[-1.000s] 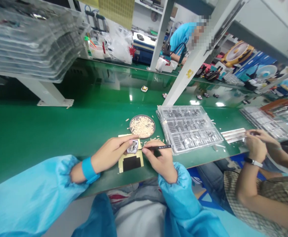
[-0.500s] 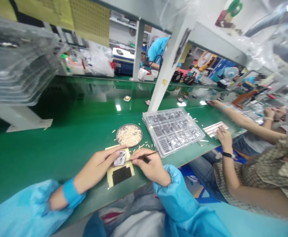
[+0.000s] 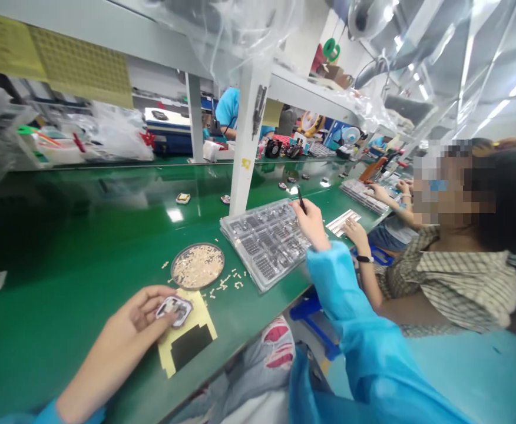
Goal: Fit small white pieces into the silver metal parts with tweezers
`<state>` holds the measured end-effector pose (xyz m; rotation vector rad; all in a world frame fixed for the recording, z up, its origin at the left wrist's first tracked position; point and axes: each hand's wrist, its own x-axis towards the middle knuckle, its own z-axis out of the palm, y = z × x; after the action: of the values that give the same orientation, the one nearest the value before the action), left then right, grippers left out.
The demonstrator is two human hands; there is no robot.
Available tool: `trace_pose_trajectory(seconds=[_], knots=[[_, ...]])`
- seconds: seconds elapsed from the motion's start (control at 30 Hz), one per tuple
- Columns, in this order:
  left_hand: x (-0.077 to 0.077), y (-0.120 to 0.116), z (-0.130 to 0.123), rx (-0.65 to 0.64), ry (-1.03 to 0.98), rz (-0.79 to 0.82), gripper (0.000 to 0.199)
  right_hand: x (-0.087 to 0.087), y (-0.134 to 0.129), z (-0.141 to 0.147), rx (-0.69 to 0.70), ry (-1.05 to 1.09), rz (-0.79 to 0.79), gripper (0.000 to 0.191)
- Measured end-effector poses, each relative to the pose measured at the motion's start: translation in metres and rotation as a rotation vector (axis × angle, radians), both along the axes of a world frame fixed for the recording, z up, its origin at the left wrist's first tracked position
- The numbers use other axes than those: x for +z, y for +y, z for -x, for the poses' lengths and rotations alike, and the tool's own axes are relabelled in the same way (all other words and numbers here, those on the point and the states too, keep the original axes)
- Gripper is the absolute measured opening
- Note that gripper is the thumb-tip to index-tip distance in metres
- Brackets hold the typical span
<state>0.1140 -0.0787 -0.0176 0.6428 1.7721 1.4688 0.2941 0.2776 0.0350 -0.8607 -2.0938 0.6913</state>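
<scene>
My left hand [image 3: 141,324] grips a small rounded-square device housing [image 3: 174,310] with a pale rim, thumb on its face, above a yellow sheet [image 3: 205,310] that bears a black rectangle [image 3: 191,346]. My right hand [image 3: 311,222] is reached out over the far right part of a clear compartmented tray [image 3: 264,268] of small metallic parts. Its fingers are closed round dark tweezers [image 3: 301,201]; whether the tips hold anything cannot be seen. Behind the yellow sheet sits a round dish [image 3: 198,266] full of small beige pieces, with several more pieces [image 3: 225,282] scattered beside it.
A white post [image 3: 243,153] rises from the green bench [image 3: 85,253] behind the tray. More housings [image 3: 182,198] lie farther back. To my right, a co-worker's hand [image 3: 356,232] rests on a pale strip-like piece [image 3: 343,222]. A blue stool [image 3: 313,321] stands below the bench edge.
My right hand has moved away from the housing, out to the right over the tray, with the tweezers. The left hand has lifted and tilted the housing. The view has swung right.
</scene>
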Motion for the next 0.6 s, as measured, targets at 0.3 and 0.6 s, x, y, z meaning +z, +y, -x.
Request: trace_pose_trajectory(seconds=[0.3,0.6], knots=[[0.009,0.005,-0.005,0.021,0.104,0.166,0.066,-0.012,0.101,0.042,-0.367,-0.518,0.149,0.036],[-0.002,0.001,-0.003,-0.028,0.009,0.164,0.064,-0.024,0.088,0.031,-0.292,-0.32,0.08,0.014]])
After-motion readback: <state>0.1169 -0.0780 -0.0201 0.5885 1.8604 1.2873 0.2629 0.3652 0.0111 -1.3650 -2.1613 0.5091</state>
